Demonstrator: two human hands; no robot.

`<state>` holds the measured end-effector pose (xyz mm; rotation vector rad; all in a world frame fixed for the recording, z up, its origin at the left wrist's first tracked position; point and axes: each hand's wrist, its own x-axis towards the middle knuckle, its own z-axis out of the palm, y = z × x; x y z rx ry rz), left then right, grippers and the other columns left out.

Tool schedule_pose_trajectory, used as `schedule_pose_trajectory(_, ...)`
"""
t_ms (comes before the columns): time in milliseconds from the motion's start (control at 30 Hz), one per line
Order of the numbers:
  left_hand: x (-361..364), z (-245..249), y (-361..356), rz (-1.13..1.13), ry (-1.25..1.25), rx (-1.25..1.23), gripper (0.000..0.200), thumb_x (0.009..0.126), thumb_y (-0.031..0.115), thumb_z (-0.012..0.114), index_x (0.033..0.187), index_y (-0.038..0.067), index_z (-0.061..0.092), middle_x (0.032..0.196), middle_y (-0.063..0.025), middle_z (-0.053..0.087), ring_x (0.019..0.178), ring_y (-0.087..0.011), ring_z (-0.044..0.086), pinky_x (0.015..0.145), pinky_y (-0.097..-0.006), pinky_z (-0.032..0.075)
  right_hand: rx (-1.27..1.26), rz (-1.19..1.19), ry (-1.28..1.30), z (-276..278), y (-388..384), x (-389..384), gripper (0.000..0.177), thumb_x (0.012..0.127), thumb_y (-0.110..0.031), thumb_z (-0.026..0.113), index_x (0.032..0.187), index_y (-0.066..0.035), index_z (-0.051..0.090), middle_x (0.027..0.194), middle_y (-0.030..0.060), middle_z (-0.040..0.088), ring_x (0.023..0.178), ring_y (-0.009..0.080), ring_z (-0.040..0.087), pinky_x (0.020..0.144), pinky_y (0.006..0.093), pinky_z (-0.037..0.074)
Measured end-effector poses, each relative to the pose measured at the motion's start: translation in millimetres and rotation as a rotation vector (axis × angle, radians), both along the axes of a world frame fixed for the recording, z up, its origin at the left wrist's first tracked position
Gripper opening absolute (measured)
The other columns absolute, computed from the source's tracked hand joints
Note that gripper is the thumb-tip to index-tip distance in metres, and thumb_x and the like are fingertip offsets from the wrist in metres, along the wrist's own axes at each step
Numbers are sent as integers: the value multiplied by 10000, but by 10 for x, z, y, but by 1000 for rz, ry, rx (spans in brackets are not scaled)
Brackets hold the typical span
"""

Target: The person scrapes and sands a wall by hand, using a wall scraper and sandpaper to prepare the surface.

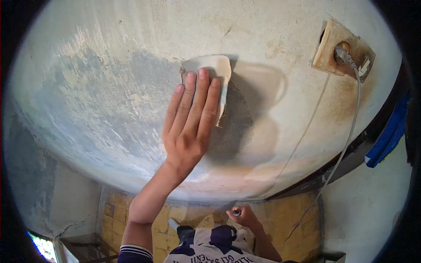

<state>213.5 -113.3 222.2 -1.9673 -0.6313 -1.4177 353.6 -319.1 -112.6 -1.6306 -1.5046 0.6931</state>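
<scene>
My left hand (190,114) lies on the wall with its fingers stretched upward. Under the fingers it presses a piece of sandpaper (219,65) to the surface; the beige back and frayed edges show, and the thumb is hidden. Around it the wall (144,70) is patchy, with grey scraped areas and streaks of pale paint. Low down by my body, my right hand (246,216) is closed around a dark object with a round end (237,213). Most of that object is inside the fist, so its kind cannot be made out.
At the upper right, a stained wall socket (324,55) holds a plug, and its grey cable (351,131) hangs down toward the floor. A blue item (388,133) is at the far right. Yellowish floor tiles (162,232) lie below. A crack runs across the lower left wall.
</scene>
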Motion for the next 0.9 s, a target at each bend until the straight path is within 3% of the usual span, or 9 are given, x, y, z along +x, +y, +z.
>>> schedule_pose_trajectory(133,79,-47,-17,85,51,36,401,903,-1,540,1303,1,565,1355,-172,554,1307,-304,491,1075,-435,421,-91,76,86,41,80,-39,375,818,-308,724,685,25,613,515,186,462,440,205,385,469,367,355)
schedule_pose_trajectory(233,89,-50,-107,167,138,15,410,926,39,489,1325,-46,519,1380,-215,517,1307,-358,479,1102,-442,389,-53,145,48,-160,164,-36,379,816,-302,732,678,29,608,512,192,455,434,246,365,464,373,353)
schedule_pose_trajectory(367,157,-173,-159,231,265,39,422,935,80,457,1335,-38,516,1398,-213,499,1297,-336,495,1119,-422,383,83,108,-76,-411,248,-26,387,810,-296,744,684,43,606,527,205,468,447,301,383,477,387,371)
schedule_pose_trajectory(567,285,-438,-273,133,337,11,437,923,98,455,1334,-33,527,1412,-190,491,1294,-317,502,1133,-415,363,100,105,-23,-380,293,-66,398,808,-305,744,709,57,612,569,228,493,484,348,434,515,410,402)
schedule_pose_trajectory(633,278,-513,-329,79,399,-57,490,885,130,524,1350,-23,506,1407,-189,492,1290,-323,500,1131,-428,364,113,88,-62,-304,298,-123,400,813,-308,738,721,61,613,586,239,501,497,366,450,527,421,409)
schedule_pose_trajectory(667,266,-595,-348,69,445,-67,501,882,135,521,1357,-22,498,1414,-185,484,1295,-319,494,1135,-425,359,-123,138,-28,-219,257,-98,417,824,-322,724,723,65,604,599,248,506,525,391,467,548,429,419)
schedule_pose_trajectory(767,180,-978,-389,15,576,-109,532,867,147,520,1372,-16,484,1440,-172,456,1318,-307,464,1147,-415,345,-72,157,-53,-302,211,-167,434,837,-328,707,703,66,585,595,244,491,530,385,455,560,431,419)
schedule_pose_trajectory(900,-107,-1652,-379,-60,719,-212,570,844,166,528,1385,-5,475,1470,-159,418,1346,-299,425,1160,-417,323,-240,240,-71,-212,142,-184,412,855,-332,682,801,64,582,625,212,533,557,348,498,579,442,421)
